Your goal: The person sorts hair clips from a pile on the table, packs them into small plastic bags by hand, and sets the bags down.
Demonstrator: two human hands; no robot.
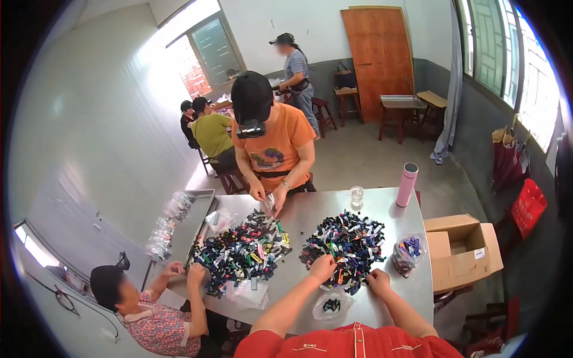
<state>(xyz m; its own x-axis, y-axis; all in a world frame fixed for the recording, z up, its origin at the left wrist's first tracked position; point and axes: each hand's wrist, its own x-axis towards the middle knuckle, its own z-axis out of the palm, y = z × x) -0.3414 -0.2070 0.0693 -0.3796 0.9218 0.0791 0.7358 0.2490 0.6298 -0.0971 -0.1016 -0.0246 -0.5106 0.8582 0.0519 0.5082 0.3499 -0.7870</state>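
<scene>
My left hand (323,268) reaches over the near-left part of a pile of small pieces (346,238), mostly black and dark blue with some white, orange and green. Its fingers are curled together, and whatever they pinch is too small to make out. At the pile's near-right edge, my right hand (379,281) rests with bent fingers close to the pieces; anything in them is hidden. Between my forearms an open clear plastic bag (332,305) holds a few dark and green pieces. A fuller clear bag (408,253) with purple and dark pieces stands to the right.
The metal table (286,307) carries another large pile (239,256), plastic bags (248,293), a glass jar (356,197) and a pink bottle (407,185). One person works opposite, another at the left. A cardboard box (462,253) and a tray (203,209) flank the table.
</scene>
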